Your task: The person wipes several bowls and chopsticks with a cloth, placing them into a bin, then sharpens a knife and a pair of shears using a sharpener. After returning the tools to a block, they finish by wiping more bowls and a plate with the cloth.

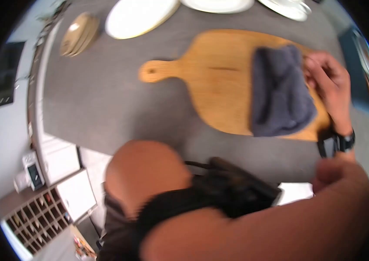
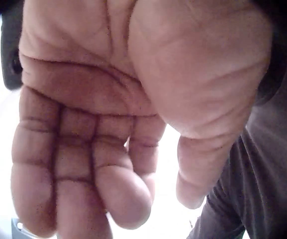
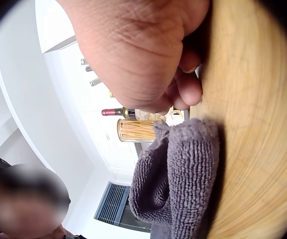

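Note:
A wooden cutting board [image 1: 219, 87] with a round-ended handle lies on the grey counter. Across its right part is spread a folded dark grey terry towel [image 1: 280, 95], its soft fold facing the right wrist camera. My right hand [image 1: 330, 85] is at the board's right end beside the towel, fingers bent and fingertips right at the wood; I cannot tell whether they pinch anything. My left hand [image 2: 93, 109] hangs in front of the counter with nothing in it, palm to its camera and fingers loosely bent, near dark trousers [image 2: 263, 184].
Stacked tan bowls [image 1: 80, 35] stand at the far left of the counter. White plates [image 1: 143, 17] and a cup on a saucer [image 1: 288, 8] line the far side. A jar of spaghetti [image 3: 136, 130], a bottle [image 3: 114, 113] and a person [image 3: 26, 201] appear beyond.

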Demonstrator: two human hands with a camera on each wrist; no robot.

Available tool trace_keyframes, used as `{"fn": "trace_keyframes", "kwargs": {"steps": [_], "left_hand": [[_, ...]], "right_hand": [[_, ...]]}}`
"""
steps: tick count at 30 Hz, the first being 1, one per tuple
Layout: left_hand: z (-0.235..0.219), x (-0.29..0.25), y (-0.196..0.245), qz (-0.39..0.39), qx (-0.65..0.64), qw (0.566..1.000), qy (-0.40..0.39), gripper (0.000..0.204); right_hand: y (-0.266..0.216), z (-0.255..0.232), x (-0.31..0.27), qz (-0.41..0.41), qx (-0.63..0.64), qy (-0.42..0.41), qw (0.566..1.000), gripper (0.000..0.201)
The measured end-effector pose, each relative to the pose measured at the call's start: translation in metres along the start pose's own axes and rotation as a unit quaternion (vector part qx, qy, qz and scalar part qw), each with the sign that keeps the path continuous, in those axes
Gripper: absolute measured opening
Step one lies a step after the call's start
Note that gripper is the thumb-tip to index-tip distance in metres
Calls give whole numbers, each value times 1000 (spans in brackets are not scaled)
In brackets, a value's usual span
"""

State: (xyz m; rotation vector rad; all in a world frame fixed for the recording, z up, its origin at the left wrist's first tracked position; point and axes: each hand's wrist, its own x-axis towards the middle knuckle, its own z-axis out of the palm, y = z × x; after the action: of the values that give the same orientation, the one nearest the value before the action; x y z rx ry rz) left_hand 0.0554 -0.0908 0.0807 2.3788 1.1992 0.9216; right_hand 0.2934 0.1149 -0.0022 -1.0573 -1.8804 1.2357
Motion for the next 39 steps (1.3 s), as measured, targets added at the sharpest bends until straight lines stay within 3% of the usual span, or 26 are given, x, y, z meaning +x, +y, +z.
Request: {"fn": "trace_keyframes", "kwargs": {"steps": [2, 7, 14, 16, 18, 20, 21, 24, 26, 27, 28, 31, 34, 36, 39], "left_hand": [[-23, -4, -8, -2, 44, 999, 11, 12], [-12, 22, -2, 56, -30, 996, 64, 12], [-30, 76, 22, 151, -19, 985, 82, 12], [-40, 86, -8, 153, 7, 985, 84, 16], [-54, 87, -43, -27, -41, 996, 70, 26], [-67, 73, -87, -254, -44, 959, 121, 31], [-75, 57, -129, -296, -60, 943, 139, 39], [-107, 1, -213, -457, -56, 866, 198, 37], [-120, -26, -237, -465, -50, 852, 237, 41], [-124, -36, -245, -505, -12, 826, 250, 43], [-128, -41, -248, -544, 24, 796, 264, 46], [-131, -39, -241, -576, 61, 772, 261, 52], [-133, -36, -242, -609, 23, 755, 241, 59], [-130, -40, -261, -590, 2, 759, 276, 60], [-129, -42, -281, -596, -48, 746, 293, 49]], "right_hand": [[14, 3, 3, -17, 34, -3, 999, 14], [-1, 15, 3, -22, 71, -16, 997, 8], [3, 1, 1, -21, 98, -16, 995, 7], [4, -1, 1, -5, 90, -18, 996, 8], [0, -6, 3, -17, 80, -15, 997, 8], [-2, -6, 2, -9, 97, -27, 995, 8], [0, -6, 2, -14, 96, -27, 995, 8], [-1, -3, 1, -12, 84, -26, 996, 8], [-4, -5, -1, -19, 80, -23, 996, 8], [-5, -6, -2, -14, 77, -25, 997, 8], [-6, -5, -2, -10, 73, -26, 997, 8], [-2, -4, -1, -18, 75, -28, 997, 9], [-6, -5, -2, -25, 67, -24, 997, 10], [-2, -5, -2, -24, 82, -29, 996, 10], [-2, -1, -6, -24, 77, -23, 996, 10]]}}
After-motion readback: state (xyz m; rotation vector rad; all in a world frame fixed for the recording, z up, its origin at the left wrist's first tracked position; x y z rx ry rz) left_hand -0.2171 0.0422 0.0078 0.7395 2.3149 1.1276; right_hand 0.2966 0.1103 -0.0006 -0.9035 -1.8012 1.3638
